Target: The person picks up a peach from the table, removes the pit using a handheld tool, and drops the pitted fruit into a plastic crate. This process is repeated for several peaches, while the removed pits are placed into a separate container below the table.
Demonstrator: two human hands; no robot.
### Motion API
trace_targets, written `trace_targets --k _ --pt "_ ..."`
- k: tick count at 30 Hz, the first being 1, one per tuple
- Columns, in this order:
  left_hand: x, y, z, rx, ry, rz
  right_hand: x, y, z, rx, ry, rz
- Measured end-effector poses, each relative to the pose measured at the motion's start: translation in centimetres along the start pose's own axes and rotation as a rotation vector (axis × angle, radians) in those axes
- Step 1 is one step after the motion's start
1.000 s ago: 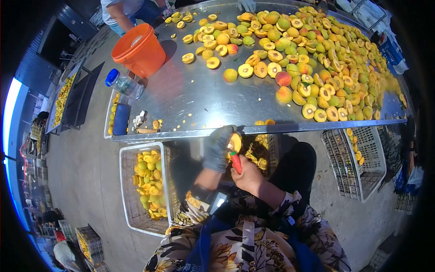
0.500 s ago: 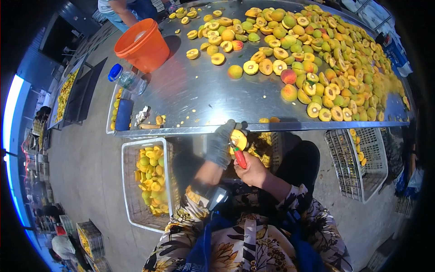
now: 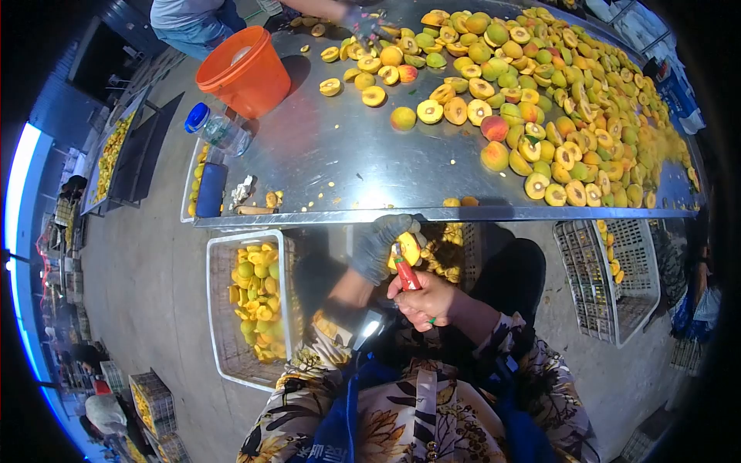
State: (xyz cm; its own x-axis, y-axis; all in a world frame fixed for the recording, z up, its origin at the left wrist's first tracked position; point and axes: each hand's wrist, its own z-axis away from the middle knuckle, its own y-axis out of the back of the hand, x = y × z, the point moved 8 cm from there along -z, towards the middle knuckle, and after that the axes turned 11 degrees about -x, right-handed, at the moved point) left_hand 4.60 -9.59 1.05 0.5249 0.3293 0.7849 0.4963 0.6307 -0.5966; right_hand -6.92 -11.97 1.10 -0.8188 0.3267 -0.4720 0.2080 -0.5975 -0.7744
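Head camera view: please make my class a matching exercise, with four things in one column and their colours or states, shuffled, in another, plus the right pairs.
Things
1. Left hand
2. Right hand
3. Bucket
4. Bottle

Colours or states
A. Bare, gripping a red handle
B. Clear, with a blue cap
C. In a dark grey glove, holding cut fruit
D. Orange, standing on the metal table

Right pairs: 1-C, 2-A, 3-D, 4-B

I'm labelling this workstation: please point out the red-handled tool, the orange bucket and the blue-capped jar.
Red-handled tool (image 3: 407, 275): head view, on its red handle.
Orange bucket (image 3: 252, 82): head view, on its outer wall.
Blue-capped jar (image 3: 225, 136): head view, on its clear body.
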Motion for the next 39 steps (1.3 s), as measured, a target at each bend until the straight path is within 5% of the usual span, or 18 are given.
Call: trace_targets --k 6,10,14,17,19,21,23,25,29,31,34,36,39 --pt "-1.0 1.0 0.0 0.234 -0.037 0.292 0.3 -0.1 -1.1 -0.300 0.102 -0.323" --pt "-2.0 5.4 0.4 0.341 -0.078 0.526 -0.6 -2.4 -0.5 -0.582 0.251 -0.236" --pt "2.6 12.1 5.2 0.460 -0.303 0.476 -0.9 1.6 -1.1 -0.428 0.297 -0.291" --pt "9.1 15.1 10.9 0.652 -0.387 0.150 0.5 5.4 -1.7 0.183 -0.162 1.305" --pt "12.6 22.7 15.8 0.896 -0.168 -0.871 2.1 9.6 -1.5 0.471 -0.238 1.566" --pt "15.2 21.2 16.4 1.161 0.188 -1.296 2.2 9.5 -1.2 0.375 -0.228 1.431" --pt "16.3 22.3 13.1 1.066 0.065 -1.447 0.5 8.2 -0.5 0.378 -0.169 1.423" --pt "17.0 19.0 5.6 0.760 -0.235 -1.630 -1.3 7.3 0.7 0.441 -0.042 1.365" --pt "15.2 9.1 -9.2 0.526 -0.071 -1.724 -0.7 10.5 0.6 0.415 0.177 1.247" --pt "12.7 7.5 -16.0 0.401 0.005 -1.700 0.1 11.4 1.4 0.381 0.385 0.786" --pt "8.0 5.9 -22.9 0.237 0.300 -1.808 -0.1 11.1 4.0 0.372 0.528 0.924" --pt "6.6 4.4 -23.8 0.281 0.427 -1.830 0.1 11.6 4.8 0.413 0.448 0.865" --pt "6.1 6.2 -25.6 0.350 0.392 -1.834 0.2 11.6 6.2 0.579 0.263 1.240"
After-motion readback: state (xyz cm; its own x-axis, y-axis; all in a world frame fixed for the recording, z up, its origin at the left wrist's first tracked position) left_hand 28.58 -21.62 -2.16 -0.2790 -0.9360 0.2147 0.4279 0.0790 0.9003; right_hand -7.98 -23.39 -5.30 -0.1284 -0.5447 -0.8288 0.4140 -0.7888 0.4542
